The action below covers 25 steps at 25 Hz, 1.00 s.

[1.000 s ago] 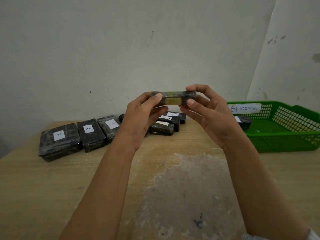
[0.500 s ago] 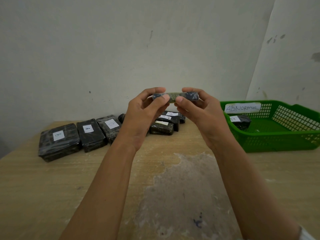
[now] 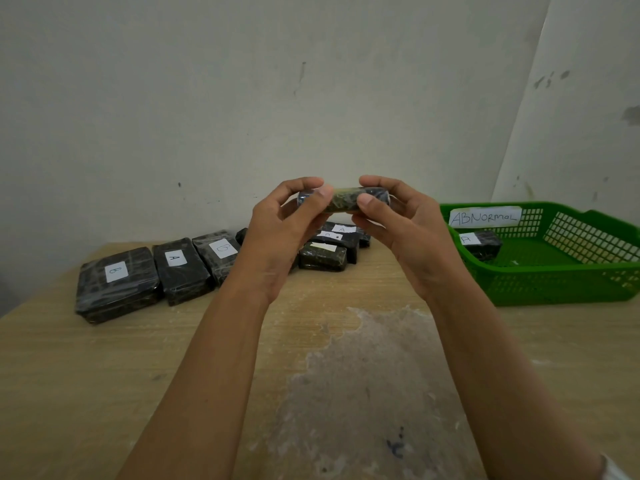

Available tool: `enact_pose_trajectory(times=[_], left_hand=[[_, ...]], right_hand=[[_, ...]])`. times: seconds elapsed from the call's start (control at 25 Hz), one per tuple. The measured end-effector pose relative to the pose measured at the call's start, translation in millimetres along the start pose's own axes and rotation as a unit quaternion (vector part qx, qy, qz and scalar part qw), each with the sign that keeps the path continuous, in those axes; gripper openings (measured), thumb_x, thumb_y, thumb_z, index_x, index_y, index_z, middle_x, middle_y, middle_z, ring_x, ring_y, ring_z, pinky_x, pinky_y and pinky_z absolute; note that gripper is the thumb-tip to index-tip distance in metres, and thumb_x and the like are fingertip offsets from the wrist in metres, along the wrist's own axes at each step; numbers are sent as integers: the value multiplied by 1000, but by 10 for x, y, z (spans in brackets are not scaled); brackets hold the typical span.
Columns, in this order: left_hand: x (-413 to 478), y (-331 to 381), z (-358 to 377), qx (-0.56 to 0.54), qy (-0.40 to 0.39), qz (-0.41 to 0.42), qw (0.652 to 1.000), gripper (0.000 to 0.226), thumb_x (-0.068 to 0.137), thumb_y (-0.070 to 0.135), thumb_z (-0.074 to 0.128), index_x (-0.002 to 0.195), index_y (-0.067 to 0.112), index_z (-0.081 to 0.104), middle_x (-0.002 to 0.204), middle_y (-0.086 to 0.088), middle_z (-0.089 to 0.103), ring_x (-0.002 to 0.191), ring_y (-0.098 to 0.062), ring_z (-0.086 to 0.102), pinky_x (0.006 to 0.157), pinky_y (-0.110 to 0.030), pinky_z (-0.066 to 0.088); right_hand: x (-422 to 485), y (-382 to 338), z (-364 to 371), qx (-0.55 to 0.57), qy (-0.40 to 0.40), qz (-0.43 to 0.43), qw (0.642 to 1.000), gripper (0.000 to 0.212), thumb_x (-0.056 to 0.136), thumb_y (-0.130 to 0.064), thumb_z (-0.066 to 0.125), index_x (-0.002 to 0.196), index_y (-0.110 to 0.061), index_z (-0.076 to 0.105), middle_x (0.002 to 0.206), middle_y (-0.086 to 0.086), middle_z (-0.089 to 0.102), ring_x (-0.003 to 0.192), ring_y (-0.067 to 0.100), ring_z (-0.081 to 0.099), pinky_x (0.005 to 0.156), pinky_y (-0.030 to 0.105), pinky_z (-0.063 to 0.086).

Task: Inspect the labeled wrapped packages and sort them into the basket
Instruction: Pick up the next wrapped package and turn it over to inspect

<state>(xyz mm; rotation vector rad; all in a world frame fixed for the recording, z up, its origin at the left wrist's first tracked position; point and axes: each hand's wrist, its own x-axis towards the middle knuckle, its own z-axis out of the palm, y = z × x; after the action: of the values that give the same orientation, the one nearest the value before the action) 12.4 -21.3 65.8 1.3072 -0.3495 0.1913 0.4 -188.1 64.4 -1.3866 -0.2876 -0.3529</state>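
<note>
A small dark wrapped package [image 3: 343, 200] is held up in the air at the middle of the view, its narrow edge toward me. My left hand [image 3: 281, 237] pinches its left end and my right hand [image 3: 403, 230] pinches its right end. Three larger wrapped packages lie in a row at the back left, labelled B [image 3: 116, 282], A [image 3: 180, 268] and B [image 3: 218, 252]. Several smaller labelled packages [image 3: 323, 256] sit stacked behind my hands, partly hidden. The green basket [image 3: 554, 285] at the right bears an "ABNORMAL" sign and holds one package labelled A [image 3: 479, 244].
The wooden table [image 3: 104, 375] has a worn grey patch [image 3: 363, 393] in front of me. A pale wall stands close behind the packages and the basket.
Both hands have turned the held package: its labelled face showed a second ago, now only its narrow edge faces me. The view has shifted slightly left.
</note>
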Motion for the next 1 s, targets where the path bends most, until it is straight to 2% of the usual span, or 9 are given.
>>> enact_pose_trajectory(times=[0.12, 0.24, 0.44, 0.52, 0.64, 0.76, 1.0], left_hand=[[12, 12, -30, 5, 4, 0, 1000, 19, 94, 13, 68, 113, 14, 71, 101, -1, 77, 102, -17, 73, 90, -25, 57], [10, 18, -37, 13, 6, 3, 1000, 19, 94, 12, 67, 113, 16, 71, 96, 5, 77, 101, -15, 73, 90, -27, 58], [-2, 53, -30, -57, -22, -45, 997, 41, 89, 23, 69, 128, 13, 63, 112, -6, 74, 99, -17, 74, 84, -22, 59], [-3, 44, -32, -43, -29, -45, 998, 37, 93, 20, 68, 127, 8, 64, 114, -9, 74, 96, -16, 75, 82, -19, 58], [-6, 32, -52, -17, -29, -24, 999, 31, 94, 10, 68, 124, 8, 64, 107, -7, 76, 93, -15, 75, 81, -19, 58], [-9, 42, -63, 2, -39, -6, 999, 32, 92, 6, 69, 123, 12, 63, 112, -11, 76, 102, -20, 75, 86, -23, 58], [-10, 22, -39, 50, -48, 16, 997, 36, 90, 5, 71, 123, 17, 63, 112, -10, 76, 111, -24, 71, 97, -35, 56]], right_hand=[[0, -7, -9, 9, -8, 5, 1000, 26, 96, -7, 64, 122, -10, 67, 100, 0, 74, 99, 14, 72, 91, 28, 59], [5, -26, -36, 41, -32, 14, 999, 24, 100, -7, 58, 122, -13, 67, 114, 8, 70, 108, 18, 70, 92, 30, 58], [0, -30, -64, 28, -44, 1, 999, 29, 100, -3, 56, 125, -14, 65, 109, 3, 72, 109, 18, 69, 98, 31, 57], [-8, -41, -74, 26, -63, -4, 998, 34, 100, 0, 55, 130, -15, 62, 110, 4, 72, 111, 18, 68, 97, 29, 56], [-16, -53, -83, 40, -81, -1, 996, 47, 99, 3, 55, 139, -22, 55, 120, 10, 70, 113, 20, 69, 94, 28, 57], [-20, -53, -53, 36, -54, 5, 998, 45, 97, -4, 62, 140, -17, 55, 118, 7, 73, 110, 18, 71, 90, 29, 58], [-17, -5, 33, -15, -7, -12, 1000, 34, 90, -11, 74, 122, -14, 65, 105, 2, 76, 99, 12, 74, 81, 23, 59]])
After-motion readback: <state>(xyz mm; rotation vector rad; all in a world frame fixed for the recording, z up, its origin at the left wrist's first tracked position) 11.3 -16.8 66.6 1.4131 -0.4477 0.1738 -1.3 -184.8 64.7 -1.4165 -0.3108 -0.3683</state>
